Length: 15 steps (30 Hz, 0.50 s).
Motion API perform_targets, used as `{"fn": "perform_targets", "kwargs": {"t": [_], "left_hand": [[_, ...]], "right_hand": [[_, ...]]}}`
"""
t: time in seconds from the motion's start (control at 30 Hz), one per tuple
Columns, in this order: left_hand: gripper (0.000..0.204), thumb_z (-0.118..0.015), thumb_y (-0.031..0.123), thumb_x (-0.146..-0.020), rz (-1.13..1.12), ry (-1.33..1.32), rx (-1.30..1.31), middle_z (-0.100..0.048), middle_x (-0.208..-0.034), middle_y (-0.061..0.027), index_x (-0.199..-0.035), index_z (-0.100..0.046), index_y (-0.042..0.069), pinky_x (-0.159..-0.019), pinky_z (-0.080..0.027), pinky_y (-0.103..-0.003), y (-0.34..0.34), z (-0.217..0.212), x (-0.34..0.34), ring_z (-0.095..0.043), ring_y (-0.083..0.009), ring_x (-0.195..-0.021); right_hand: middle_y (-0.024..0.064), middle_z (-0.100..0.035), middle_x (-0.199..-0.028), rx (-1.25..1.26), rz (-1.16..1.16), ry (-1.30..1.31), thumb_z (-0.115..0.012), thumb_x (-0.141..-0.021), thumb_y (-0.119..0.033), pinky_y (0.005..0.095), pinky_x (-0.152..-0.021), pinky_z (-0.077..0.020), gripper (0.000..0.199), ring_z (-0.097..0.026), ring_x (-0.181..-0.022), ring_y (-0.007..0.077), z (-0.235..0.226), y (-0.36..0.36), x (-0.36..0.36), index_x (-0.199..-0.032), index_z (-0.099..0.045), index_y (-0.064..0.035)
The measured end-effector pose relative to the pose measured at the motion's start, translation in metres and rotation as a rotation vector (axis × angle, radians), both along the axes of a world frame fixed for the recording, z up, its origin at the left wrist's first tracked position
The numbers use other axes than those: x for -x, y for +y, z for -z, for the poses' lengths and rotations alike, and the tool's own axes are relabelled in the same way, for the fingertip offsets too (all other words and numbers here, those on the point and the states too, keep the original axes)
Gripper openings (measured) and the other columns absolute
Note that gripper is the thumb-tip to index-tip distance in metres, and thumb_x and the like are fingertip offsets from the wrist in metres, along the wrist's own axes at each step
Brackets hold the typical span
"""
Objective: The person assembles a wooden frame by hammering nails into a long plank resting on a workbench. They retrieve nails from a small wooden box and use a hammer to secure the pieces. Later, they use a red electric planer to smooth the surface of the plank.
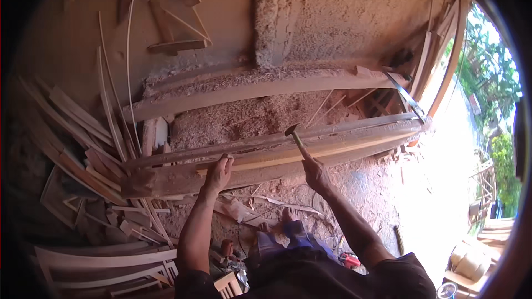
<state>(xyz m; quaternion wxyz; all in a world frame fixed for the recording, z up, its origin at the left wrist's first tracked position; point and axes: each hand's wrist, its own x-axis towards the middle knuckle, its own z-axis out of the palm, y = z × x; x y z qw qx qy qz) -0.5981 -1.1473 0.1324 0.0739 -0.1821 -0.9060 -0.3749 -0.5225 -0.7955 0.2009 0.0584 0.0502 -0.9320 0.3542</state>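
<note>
My right hand (315, 173) grips the wooden handle of a hammer (295, 135), whose dark head is raised just above a long pale wooden strip (332, 150). That strip lies along a thick, rough beam (183, 180) set across a workbench. My left hand (219, 173) presses down on the left end of the strip, fingers curled over its edge. Both forearms reach up from the lower edge.
Sawdust and shavings (244, 116) cover the bench behind the beam. Another long plank (249, 91) lies farther back. Offcuts and slats (83, 133) pile up at the left. A saw blade (407, 97) rests at the right end. Bright daylight and greenery (487, 77) show at the right.
</note>
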Motion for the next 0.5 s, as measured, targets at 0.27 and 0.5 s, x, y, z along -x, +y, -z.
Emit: {"fn": "perform_targets", "kwargs": {"t": [0.27,0.5], "left_hand": [[0.026,-0.046,0.021,-0.104,0.068,-0.224,-0.098,-0.068,-0.098,-0.0143,-0.104,-0.063,0.001,-0.083,-0.051,-0.038,0.016,-0.011,-0.004,-0.068,-0.0281,-0.095],[0.022,-0.047,0.018,-0.104,-0.451,-0.080,-0.693,-0.067,-0.104,-0.0117,-0.104,-0.060,0.001,-0.088,-0.052,-0.035,-0.085,0.023,0.017,-0.066,-0.0234,-0.098]], "right_hand": [[0.0170,-0.058,-0.128,-0.401,0.357,-0.113,-0.046,-0.086,-0.002,0.0460,-0.085,-0.0528,0.048,-0.063,-0.106,0.0372,0.063,0.241,0.018,-0.129,-0.062,-0.0184],[0.0139,-0.044,-0.149,-0.333,0.279,-0.096,-0.047,-0.088,-0.006,0.0476,-0.073,-0.0571,0.045,-0.068,-0.092,0.0401,0.051,0.214,0.026,-0.127,-0.061,-0.0234]]}}
